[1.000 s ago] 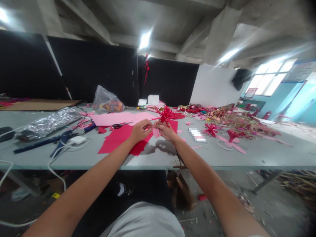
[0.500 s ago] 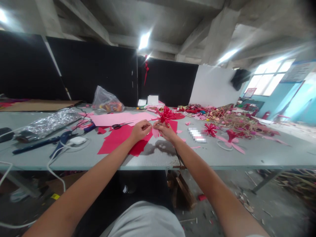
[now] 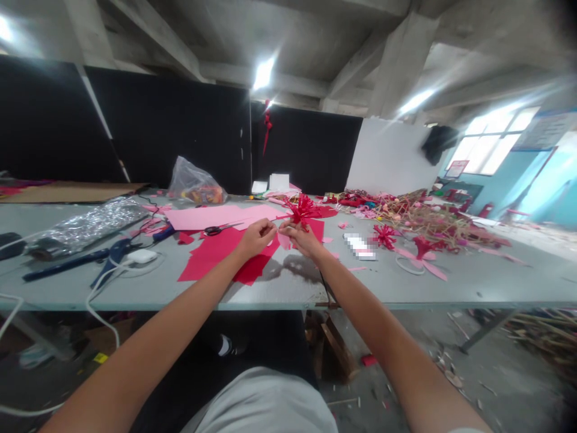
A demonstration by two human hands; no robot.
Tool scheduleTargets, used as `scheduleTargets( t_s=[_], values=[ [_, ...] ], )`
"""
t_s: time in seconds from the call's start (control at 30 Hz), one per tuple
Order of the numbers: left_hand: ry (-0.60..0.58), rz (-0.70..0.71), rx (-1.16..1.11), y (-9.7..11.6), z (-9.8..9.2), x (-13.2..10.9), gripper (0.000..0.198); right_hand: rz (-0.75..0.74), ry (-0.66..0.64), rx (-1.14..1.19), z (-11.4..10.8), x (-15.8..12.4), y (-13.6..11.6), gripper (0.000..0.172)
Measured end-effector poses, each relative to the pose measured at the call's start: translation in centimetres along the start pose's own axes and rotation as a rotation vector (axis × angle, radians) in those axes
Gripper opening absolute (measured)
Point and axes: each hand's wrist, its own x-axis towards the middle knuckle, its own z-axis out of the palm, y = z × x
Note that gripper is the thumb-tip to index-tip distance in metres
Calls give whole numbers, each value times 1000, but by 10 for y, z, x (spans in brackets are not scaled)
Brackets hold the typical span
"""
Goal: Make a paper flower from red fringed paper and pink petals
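Observation:
Over the table my right hand (image 3: 303, 236) is closed on a red paper flower (image 3: 303, 207) whose thin curled strips stick up above the fingers. A light pink paper petal (image 3: 283, 242) hangs below the flower, between my two hands. My left hand (image 3: 256, 236) is pinched, its fingertips close to the right hand's. Whatever it pinches is too small to make out. Red paper sheets (image 3: 216, 255) lie beneath both hands. Beyond the left hand are pink sheets (image 3: 202, 218) and dark-handled scissors (image 3: 216, 230).
To the left lie a blue glue gun (image 3: 110, 261), a white cable (image 3: 90, 307) and a silvery wrapped roll (image 3: 90, 225). A clear plastic bag (image 3: 192, 180) stands at the back. Finished-looking red flowers (image 3: 384, 237) and a pile of dried stems (image 3: 419, 213) are on the right.
Both hands stay in nearly the same place, with the flower still in the right hand. Only slight finger movement shows.

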Motion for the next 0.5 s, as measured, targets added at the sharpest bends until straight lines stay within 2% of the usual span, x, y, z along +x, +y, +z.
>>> scheduleTargets(
  t_s=[0.27,0.5],
  values=[
    [-24,-22,4,7,1,-1,24,-149,-9,-86,-6,0,4,22],
    [10,-52,-32,-4,3,0,27,-206,-46,-188,-5,0,3,20]
  ],
)
